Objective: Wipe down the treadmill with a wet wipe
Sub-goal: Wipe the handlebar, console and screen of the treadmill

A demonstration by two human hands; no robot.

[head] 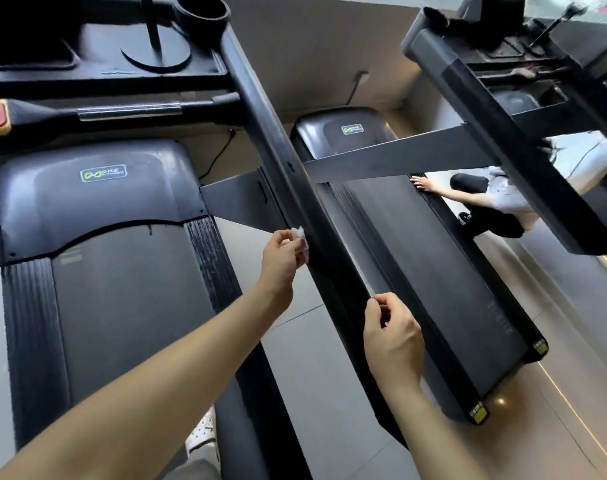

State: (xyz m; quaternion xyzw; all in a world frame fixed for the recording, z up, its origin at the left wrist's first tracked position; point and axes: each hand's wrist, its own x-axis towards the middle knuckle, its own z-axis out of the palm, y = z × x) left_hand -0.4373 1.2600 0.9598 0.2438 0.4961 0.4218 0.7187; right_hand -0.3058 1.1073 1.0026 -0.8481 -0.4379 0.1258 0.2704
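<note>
The right hand (392,337) hung nearest, fingers (378,301) curled loosely and holding nothing clearly visible, their tips just beside the rail (330,237); further along, the left hand (281,258) pinched the wipe (300,239) between thumb and fingers, the wad pressed against the rail's near side; the wipe looked soft, light and limp, likely slick when wet, best bunched and held by its middle; beyond the fingers lay the treadmill (97,188) hood, then the console.
</note>
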